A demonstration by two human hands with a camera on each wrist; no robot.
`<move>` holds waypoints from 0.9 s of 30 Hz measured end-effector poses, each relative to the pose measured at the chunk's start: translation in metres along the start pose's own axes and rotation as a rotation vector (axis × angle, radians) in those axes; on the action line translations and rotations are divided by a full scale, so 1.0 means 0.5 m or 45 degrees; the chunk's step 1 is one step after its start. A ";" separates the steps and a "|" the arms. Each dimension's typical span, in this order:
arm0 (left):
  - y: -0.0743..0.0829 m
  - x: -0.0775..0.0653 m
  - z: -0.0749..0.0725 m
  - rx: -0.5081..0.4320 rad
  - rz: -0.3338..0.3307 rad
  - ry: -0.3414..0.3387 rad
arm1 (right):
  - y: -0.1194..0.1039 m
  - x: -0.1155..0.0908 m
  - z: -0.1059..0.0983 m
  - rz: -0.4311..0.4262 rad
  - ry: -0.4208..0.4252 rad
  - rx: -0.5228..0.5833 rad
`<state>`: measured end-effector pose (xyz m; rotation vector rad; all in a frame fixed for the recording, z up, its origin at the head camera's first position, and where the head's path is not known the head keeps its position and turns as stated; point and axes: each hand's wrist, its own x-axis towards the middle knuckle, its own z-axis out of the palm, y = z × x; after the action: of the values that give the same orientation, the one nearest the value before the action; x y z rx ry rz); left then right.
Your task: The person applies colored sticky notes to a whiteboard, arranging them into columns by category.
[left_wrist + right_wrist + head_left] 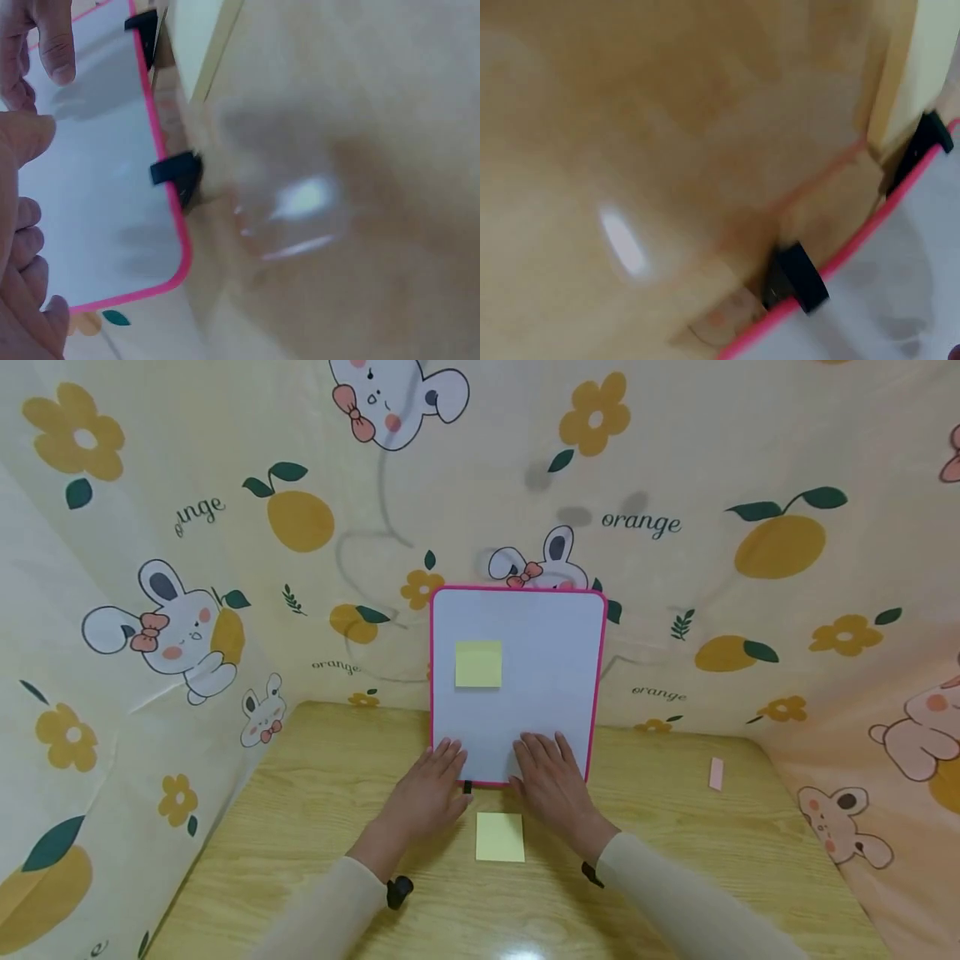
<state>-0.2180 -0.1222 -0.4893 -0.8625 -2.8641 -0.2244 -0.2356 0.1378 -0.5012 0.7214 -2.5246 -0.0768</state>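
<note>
A whiteboard (540,693) with a pink frame stands upright at the back of the table, held up on black foot clips (174,169). One yellow sticky note (478,664) is on its left half. My left hand (423,793) is at the board's lower left, fingers extended over its bottom edge. At the lower right, my right hand (551,789) lies over the board's face with its fingers stretched upward. Neither hand holds anything. Between my wrists, a pad of yellow sticky notes (500,837) lies on the table in front of the board.
A small pink strip (716,774) lies on the wooden table (652,818) at the right. Patterned cloth walls (480,485) with oranges and rabbits enclose the table at the back and both sides. Another black foot clip (802,277) shows under the board in the right wrist view.
</note>
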 end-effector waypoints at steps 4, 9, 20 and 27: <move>0.019 -0.035 0.018 -0.065 -0.006 -0.031 | -0.007 -0.036 -0.004 0.013 -0.003 0.055; 0.041 -0.069 0.039 -0.136 0.012 -0.073 | -0.021 -0.075 -0.002 0.000 0.014 0.133; 0.068 -0.101 0.071 -0.238 0.071 -0.235 | -0.063 -0.139 -0.021 -0.056 -0.190 0.248; 0.069 -0.104 0.078 -0.257 0.084 -0.266 | -0.076 -0.155 -0.028 -0.109 -0.224 0.268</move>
<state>-0.1593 -0.1144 -0.5334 -1.0738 -3.0368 -0.4480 -0.1540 0.1457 -0.5318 0.9431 -2.6959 0.1016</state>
